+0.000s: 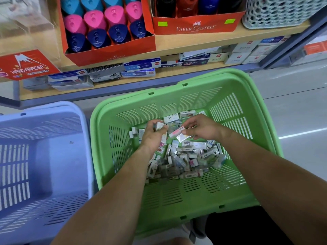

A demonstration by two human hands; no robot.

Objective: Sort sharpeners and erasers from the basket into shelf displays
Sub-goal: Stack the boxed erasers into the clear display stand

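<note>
Here we are looking down at two baskets standing on the floor in front of a shelf (pixel 177 48). At the far left a red card (pixel 26 65) is showing "HARD ERASER" under a white mountain drawing. Below it the lavender basket (pixel 44 110) is sitting just beside the green basket (pixel 159 101).

Moving right, a red display box (pixel 109 56) is holding sharpeners (pixel 95 20) in three rows. There are four teal ones cut by the top edge, four pink and four navy, and the navy ones are carrying white "Faber-Castell" print. The same name is showing faintly on the box's front lip. On the lower shelf flat cartons (pixel 139 64) are lying in stacks. We are reading "Premium" on one and "DeliGuard" on another; the rest are too blurred.

Our left hand (pixel 153 134) is reaching into the green basket, its fingers curling round a small white packet (pixel 159 126). Beneath it the pile of eraser packets (pixel 185 160), too many to count, is covering the basket floor. Our right hand (pixel 201 128), just beside the left, is pinching a pink-and-white packet (pixel 177 132) with a barcode label between thumb and fingertips, and another pale packet is sitting under it.

Above, a second red box (pixel 194 26) is reading "FABER CASTELL" between two green stickers (pixel 162 23). It is holding black, red and blue items cut off at the top. At the far right a pale mesh basket (pixel 274 11) is standing on the upper shelf.
</note>
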